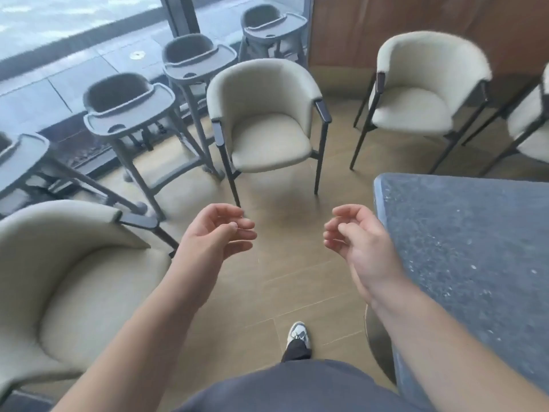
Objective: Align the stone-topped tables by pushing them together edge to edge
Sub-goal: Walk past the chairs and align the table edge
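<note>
- Highchairs stand along the window at the left: four grey ones in view, each with a tray. The nearest is cut off by the left edge, the second and third step back toward the glass, and the fourth stands farthest back by the wooden wall.
- Cream upholstered armchairs on dark metal legs number four. One fills the lower left, close beside the person's left forearm. One faces the camera in the middle. One stands at the upper right near the wall. A fourth is cut off by the right edge.
- Left hand hangs over the wood-look floor, palm turned inward, fingers loosely curled and holding nothing.
- Right hand mirrors it just beside the table's left edge, fingers loosely curled, empty, and not touching the stone.
- One white sneaker with a dark trouser leg shows on the floor between the forearms.
- One stone-topped table is visible, its speckled blue-grey slab filling the lower right, its rounded near corner pointing toward the middle armchair. No hand rests on it, and its right side runs out of frame.
</note>
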Demonstrator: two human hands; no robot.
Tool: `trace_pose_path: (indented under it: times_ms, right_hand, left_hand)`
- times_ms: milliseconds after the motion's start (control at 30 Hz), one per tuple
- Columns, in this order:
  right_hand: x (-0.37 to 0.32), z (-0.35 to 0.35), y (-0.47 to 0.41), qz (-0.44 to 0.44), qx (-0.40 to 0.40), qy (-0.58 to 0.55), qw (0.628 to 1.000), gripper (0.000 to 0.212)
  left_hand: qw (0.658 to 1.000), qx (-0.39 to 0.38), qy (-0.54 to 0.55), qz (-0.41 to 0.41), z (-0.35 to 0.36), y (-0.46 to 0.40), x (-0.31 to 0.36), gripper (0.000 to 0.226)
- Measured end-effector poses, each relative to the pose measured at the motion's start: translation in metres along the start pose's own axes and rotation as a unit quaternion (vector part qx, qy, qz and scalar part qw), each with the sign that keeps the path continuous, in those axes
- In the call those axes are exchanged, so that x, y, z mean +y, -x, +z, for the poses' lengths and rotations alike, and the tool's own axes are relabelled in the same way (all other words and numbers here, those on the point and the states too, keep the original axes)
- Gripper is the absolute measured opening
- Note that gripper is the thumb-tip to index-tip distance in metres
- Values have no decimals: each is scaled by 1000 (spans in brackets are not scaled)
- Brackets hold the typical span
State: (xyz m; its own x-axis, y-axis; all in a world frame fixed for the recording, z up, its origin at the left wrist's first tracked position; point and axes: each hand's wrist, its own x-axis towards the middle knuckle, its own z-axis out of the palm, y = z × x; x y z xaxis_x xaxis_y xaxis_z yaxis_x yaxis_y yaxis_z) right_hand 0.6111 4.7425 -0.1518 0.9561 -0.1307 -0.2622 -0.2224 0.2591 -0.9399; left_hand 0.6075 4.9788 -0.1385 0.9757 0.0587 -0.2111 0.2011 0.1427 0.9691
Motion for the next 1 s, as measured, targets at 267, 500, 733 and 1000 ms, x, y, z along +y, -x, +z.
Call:
trace_pose_path:
  times_ms: [267,500,733,1000]
  right_hand:
    - [-51,3,-122,2,9,28,1000,28]
    - [-72,7,-231,8,77,15,997,28]
    - [-113,33,-363,-22,178,0,984,29]
    - [-140,21,-467,-9,264,-109,958,28]
  left_hand:
    - [998,-59,-14,-8,55,-141,26,25]
    - [995,-100,-13,-9,84,-280,34,23]
    - [981,-190,-49,1,119,-446,73,25]
    - [950,-306,-62,-15,197,-590,117,24]
